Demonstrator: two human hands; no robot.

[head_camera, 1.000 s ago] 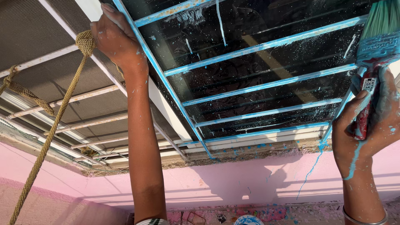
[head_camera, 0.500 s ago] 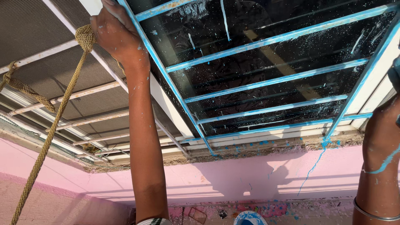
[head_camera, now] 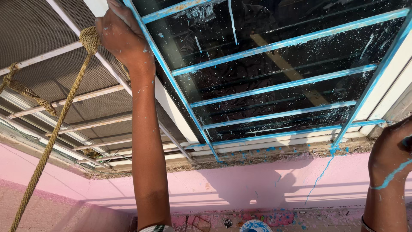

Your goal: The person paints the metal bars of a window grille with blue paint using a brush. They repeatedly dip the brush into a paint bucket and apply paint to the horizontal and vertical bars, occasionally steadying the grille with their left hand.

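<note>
Grille bars (head_camera: 274, 81), freshly blue, run across the dark window pane (head_camera: 266, 99) with their long axis going left to right. At far left I see a tan rope (head_camera: 56, 129) tied to the unpainted white grille (head_camera: 64, 103). My left hand (head_camera: 122, 36) is clenched around the blue upright bar (head_camera: 171, 81) at the grille's left edge. My right hand (head_camera: 388, 157), paint-streaked, sits low at the right edge, nearer the right upright; I cannot tell its grip. Pink wall (head_camera: 240, 184) lies below.
</note>
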